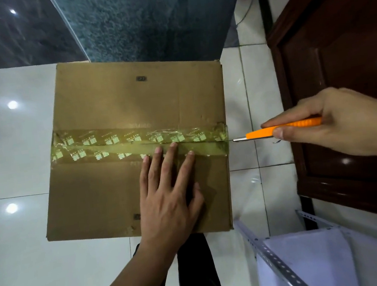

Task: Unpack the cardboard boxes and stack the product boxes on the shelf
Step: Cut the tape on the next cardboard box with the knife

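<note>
Floor (22,270) of glossy white tile, open room left of and near side of carton. Dark carpet (143,17) past far edge. Brown wooden door (340,76) along right, narrow tile strip between it and carton's right edge. Cardboard box (131,107) sits closed on floor, centre of view, flaps meeting at a seam across the middle, far edge touching the carpet line. Metal shelf (293,270) at bottom right, slotted upright and white board, just beside box's near right corner. Printed packing tape (111,144) runs along seam, left edge to right edge. Left hand (168,202) flat on near flap, fingers straight, fingertips on tape, grip released. Right hand (337,122) off box's right edge, grip clenched round orange box cutter (283,128). Blade tip meets tape at right edge of seam.
</note>
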